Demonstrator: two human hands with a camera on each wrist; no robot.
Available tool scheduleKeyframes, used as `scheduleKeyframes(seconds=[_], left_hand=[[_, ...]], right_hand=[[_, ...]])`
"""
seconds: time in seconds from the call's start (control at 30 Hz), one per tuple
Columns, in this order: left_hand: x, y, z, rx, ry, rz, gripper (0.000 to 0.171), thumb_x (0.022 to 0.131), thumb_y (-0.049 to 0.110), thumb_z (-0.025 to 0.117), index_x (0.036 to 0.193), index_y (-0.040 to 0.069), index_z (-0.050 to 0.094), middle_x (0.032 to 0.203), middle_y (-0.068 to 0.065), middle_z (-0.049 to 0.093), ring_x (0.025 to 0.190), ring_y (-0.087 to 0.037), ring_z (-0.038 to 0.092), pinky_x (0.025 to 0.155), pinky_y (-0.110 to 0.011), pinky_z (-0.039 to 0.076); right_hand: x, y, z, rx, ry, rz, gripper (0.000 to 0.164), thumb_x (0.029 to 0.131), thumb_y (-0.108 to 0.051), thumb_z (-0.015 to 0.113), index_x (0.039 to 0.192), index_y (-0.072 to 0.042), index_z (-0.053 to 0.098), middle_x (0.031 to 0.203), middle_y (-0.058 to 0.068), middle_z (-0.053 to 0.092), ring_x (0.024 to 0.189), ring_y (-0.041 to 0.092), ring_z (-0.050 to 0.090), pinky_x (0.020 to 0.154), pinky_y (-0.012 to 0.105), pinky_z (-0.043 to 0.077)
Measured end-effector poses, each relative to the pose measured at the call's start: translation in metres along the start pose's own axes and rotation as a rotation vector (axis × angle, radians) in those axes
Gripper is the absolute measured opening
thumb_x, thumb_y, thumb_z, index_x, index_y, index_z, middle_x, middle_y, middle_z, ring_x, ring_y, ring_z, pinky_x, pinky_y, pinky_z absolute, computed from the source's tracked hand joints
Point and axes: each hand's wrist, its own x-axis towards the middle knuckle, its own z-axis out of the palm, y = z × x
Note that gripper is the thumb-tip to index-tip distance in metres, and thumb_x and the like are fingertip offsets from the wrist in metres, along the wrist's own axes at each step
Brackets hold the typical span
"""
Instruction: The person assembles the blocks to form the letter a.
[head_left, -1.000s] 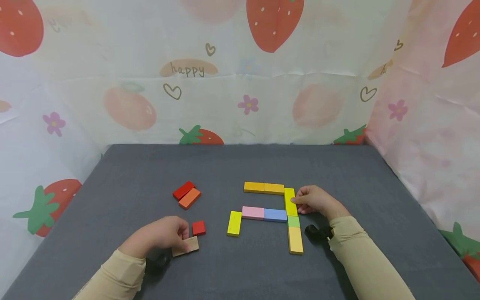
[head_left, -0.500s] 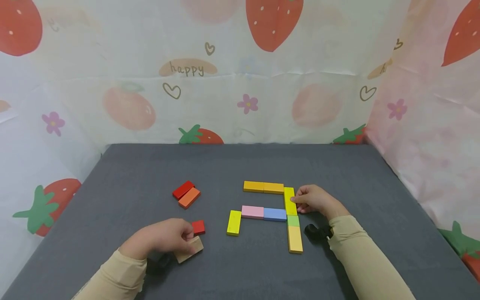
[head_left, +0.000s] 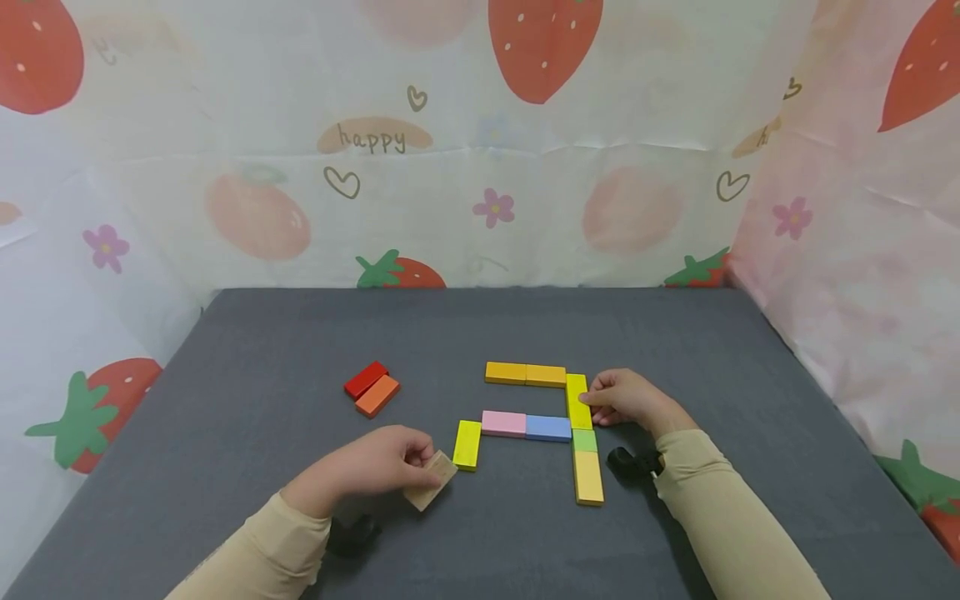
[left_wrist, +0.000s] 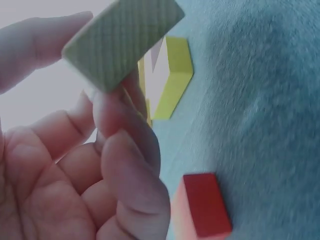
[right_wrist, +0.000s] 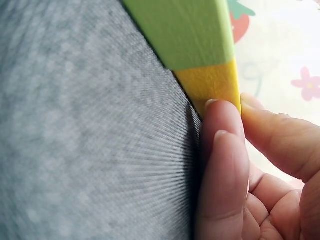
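Note:
Between thumb and fingers, my left hand [head_left: 367, 468] pinches a plain wooden block [head_left: 431, 483], tilted, beside the near end of a yellow block [head_left: 467, 444]. The wrist view on that side shows the wooden block [left_wrist: 125, 42] raised close to the camera, with a red block [left_wrist: 205, 202] lower down; the head view hides this red one behind the hand. My right hand [head_left: 632, 400] holds another yellow block [head_left: 576, 412] at its right side, thumb on its top edge and fingertips against its flank. That block meets a green block [right_wrist: 182, 35].
Two orange-yellow blocks [head_left: 506, 372] run left from the held yellow block's far end. A pink block [head_left: 503, 423] and a blue block [head_left: 548, 428] form a row below them. A tan-yellow block [head_left: 588, 479] continues below the green. Red [head_left: 365, 379] and orange [head_left: 377, 396] blocks lie at left.
My left hand has turned the wooden block and carried it rightward, from beside the small red block to the left yellow block. The right hand stays at its yellow block.

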Motion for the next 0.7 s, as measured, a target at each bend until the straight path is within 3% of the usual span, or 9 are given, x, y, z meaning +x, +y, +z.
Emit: scheduleKeyframes(seconds=[0.23, 0.4, 0.57, 0.7], left_hand=[[0.01, 0.004, 0.008, -0.016, 0.018, 0.02, 0.022, 0.078, 0.028, 0.071, 0.073, 0.014, 0.055, 0.062, 0.002, 0.046, 0.062, -0.013, 0.048, 0.053, -0.026, 0.036], [0.014, 0.006, 0.014, -0.044, 0.002, 0.014, 0.017, 0.079, 0.024, 0.07, 0.082, 0.015, 0.056, 0.062, 0.002, 0.048, 0.058, -0.013, 0.047, 0.052, -0.026, 0.036], [0.015, 0.008, 0.019, -0.095, -0.023, -0.028, 0.021, 0.079, 0.021, 0.07, 0.093, 0.015, 0.056, 0.064, 0.0, 0.054, 0.057, -0.014, 0.048, 0.052, -0.026, 0.037], [0.015, 0.008, 0.022, -0.181, -0.055, -0.069, 0.02, 0.079, 0.018, 0.069, 0.093, 0.012, 0.055, 0.067, -0.002, 0.061, 0.058, -0.016, 0.055, 0.056, -0.028, 0.046]], right_hand=[[0.001, 0.0, -0.001, -0.002, -0.004, -0.011, 0.02, 0.085, -0.023, 0.065, 0.085, -0.005, 0.058, 0.074, 0.006, 0.058, 0.059, 0.014, 0.056, 0.058, 0.025, 0.05], [0.001, 0.0, 0.001, 0.002, 0.008, 0.001, 0.019, 0.084, -0.023, 0.066, 0.085, -0.005, 0.058, 0.075, 0.006, 0.058, 0.059, 0.015, 0.056, 0.058, 0.025, 0.05], [0.001, -0.001, 0.001, 0.005, 0.016, 0.009, 0.02, 0.084, -0.023, 0.065, 0.084, -0.005, 0.058, 0.075, 0.007, 0.058, 0.059, 0.014, 0.055, 0.058, 0.024, 0.05], [0.0, -0.001, 0.001, 0.001, 0.013, 0.007, 0.02, 0.085, -0.024, 0.065, 0.084, -0.005, 0.057, 0.074, 0.006, 0.058, 0.059, 0.015, 0.055, 0.058, 0.024, 0.05]])
